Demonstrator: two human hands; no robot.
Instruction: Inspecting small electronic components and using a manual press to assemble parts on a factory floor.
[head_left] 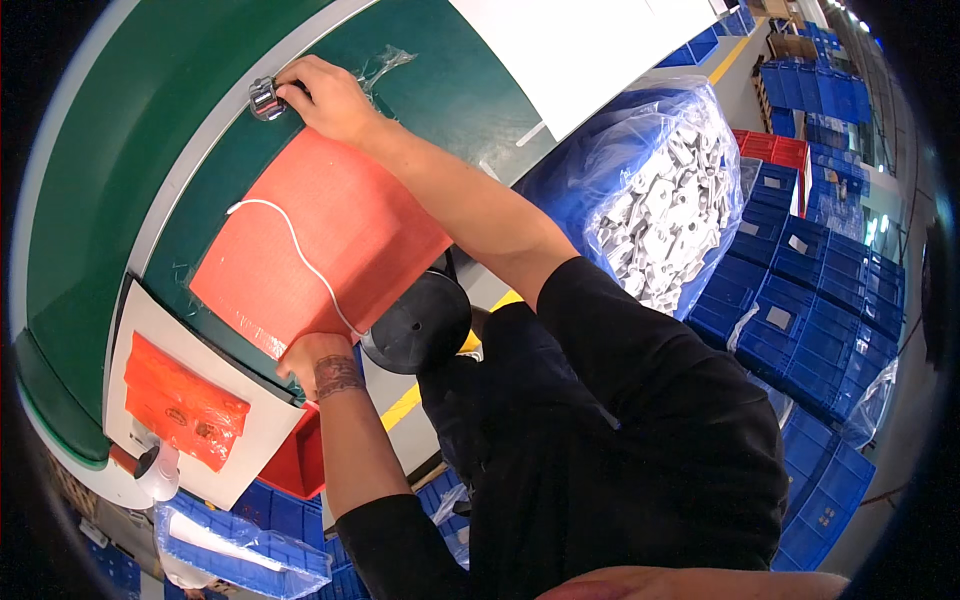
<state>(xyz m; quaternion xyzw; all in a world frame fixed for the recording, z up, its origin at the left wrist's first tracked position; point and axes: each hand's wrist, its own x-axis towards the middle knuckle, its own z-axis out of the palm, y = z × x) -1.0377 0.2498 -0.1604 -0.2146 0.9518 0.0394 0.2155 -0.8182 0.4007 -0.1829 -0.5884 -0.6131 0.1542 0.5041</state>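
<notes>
My right hand (335, 98) is closed round a shiny chrome part (266, 98), short and roughly cylindrical, at the table's far edge. Below that hand an orange-red mat (320, 235) covers part of the green tabletop and bends down over its near edge. A thin white cord (300, 250) curves across the mat towards my left wrist. My left hand (316, 362) is at the mat's lower corner with its fingers curled. Its fingertips are partly hidden, and what they hold, if anything, does not show.
A flat orange plastic bag (185, 400) lies on a white board (250, 465). Clear film (390, 62) is on the tabletop. A lined blue bin (580, 170) holds many metal parts (670, 220). Beside me are a black round stool (418, 320) and stacked blue crates (800, 330).
</notes>
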